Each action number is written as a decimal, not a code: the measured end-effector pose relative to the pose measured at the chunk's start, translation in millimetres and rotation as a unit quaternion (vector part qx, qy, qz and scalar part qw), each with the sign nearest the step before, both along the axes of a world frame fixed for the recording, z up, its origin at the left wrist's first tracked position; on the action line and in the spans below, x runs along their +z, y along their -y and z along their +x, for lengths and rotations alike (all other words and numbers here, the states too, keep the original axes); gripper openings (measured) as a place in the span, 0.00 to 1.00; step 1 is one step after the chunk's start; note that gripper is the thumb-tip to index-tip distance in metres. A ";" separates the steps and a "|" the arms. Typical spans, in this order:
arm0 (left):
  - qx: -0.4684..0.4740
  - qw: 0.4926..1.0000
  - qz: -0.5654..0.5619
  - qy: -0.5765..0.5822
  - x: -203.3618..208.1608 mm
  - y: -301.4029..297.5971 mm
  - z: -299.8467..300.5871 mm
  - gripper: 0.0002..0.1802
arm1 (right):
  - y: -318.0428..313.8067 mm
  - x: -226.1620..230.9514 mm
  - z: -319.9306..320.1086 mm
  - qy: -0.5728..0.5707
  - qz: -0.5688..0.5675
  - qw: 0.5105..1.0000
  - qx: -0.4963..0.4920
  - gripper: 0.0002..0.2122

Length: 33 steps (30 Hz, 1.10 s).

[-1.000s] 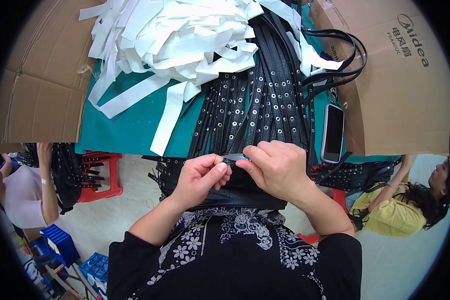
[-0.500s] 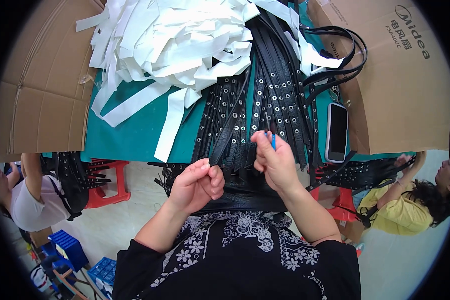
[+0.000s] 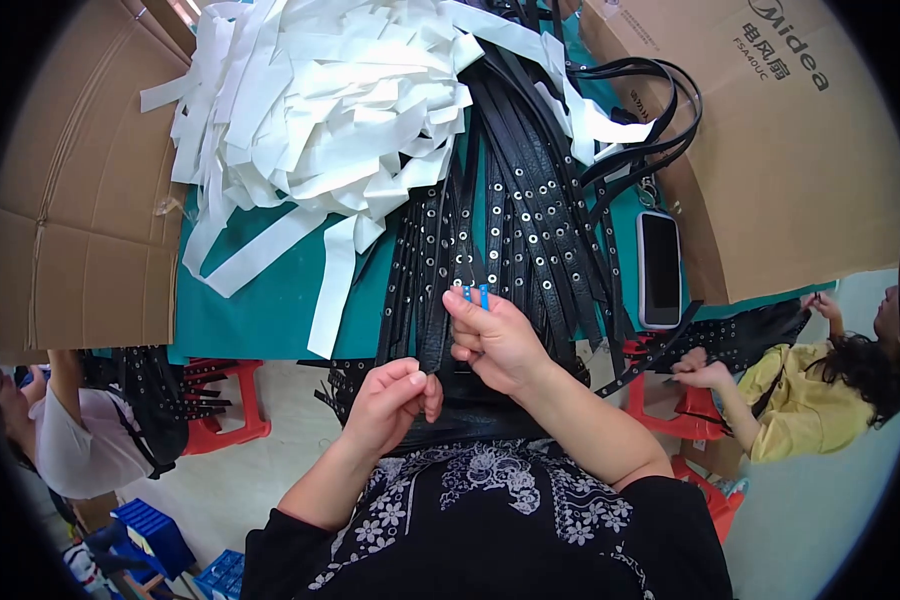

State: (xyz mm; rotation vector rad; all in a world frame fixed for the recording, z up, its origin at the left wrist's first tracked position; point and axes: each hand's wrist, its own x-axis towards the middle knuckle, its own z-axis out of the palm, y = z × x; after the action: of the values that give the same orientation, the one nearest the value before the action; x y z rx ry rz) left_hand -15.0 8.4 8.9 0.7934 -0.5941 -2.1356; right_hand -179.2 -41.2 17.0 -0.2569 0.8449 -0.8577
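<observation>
My left hand (image 3: 388, 405) is closed in a pinch on the tip of a black leather strap (image 3: 433, 340) that runs away over the table. Just to its right, my right hand (image 3: 500, 342) grips small blue-handled snips (image 3: 485, 296), their narrow blades pointing away from me, over the straps. Around both hands lie many black straps (image 3: 545, 235) studded with silver eyelets, fanned toward me and hanging over the near edge. Whether the blades touch a strap I cannot tell.
A heap of white strips (image 3: 320, 120) covers the far left of the teal table (image 3: 240, 328). At right lies a phone (image 3: 659, 268). Cardboard boxes flank the table on the left (image 3: 90, 220) and right (image 3: 770, 180). Co-workers sit on both sides near red stools (image 3: 240, 410).
My right hand with the snips has moved left, closer to my left hand. The left hand still pinches the strap end, and the view has shifted slightly.
</observation>
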 end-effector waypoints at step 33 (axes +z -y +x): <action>-0.135 0.955 -0.098 0.244 31.4 99.1 -16.5 0.29 | 9.3 -18.1 -23.3 -0.234 -0.168 0.954 -0.087 0.18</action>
State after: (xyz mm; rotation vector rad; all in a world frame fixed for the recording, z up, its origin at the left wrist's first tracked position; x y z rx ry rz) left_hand -31.5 -90.8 40.3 1.1933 -1.2124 -2.0751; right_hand -202.5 -50.5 -1.1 -0.7132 1.1729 -1.1296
